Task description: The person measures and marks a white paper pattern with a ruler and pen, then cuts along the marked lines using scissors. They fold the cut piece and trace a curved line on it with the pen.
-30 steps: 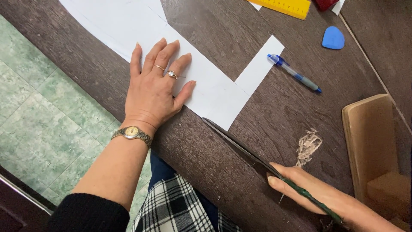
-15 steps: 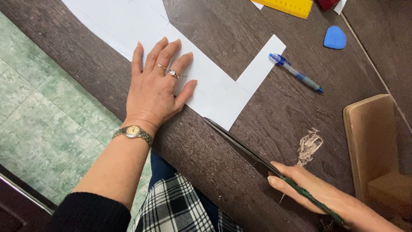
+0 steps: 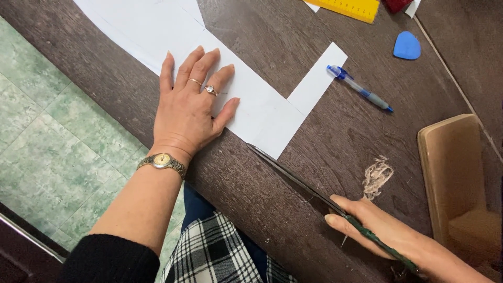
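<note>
Head view: left hand (image 3: 189,105) stays flat, fingers spread, pressing white paper (image 3: 262,112); right hand (image 3: 385,230) keeps gripping scissors (image 3: 304,181), blade tip unmoved at the paper's lower edge.

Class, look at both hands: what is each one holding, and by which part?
The right hand holds scissors by the handles. The left hand holds nothing; it lies flat on the white paper.

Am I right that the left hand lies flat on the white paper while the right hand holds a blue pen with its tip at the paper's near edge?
Not quite. The right hand holds long dark scissors, not the blue pen, which lies untouched on the table beyond. The head view shows the scissor tips at the near edge of the white paper, with the left hand flat on it.
</note>
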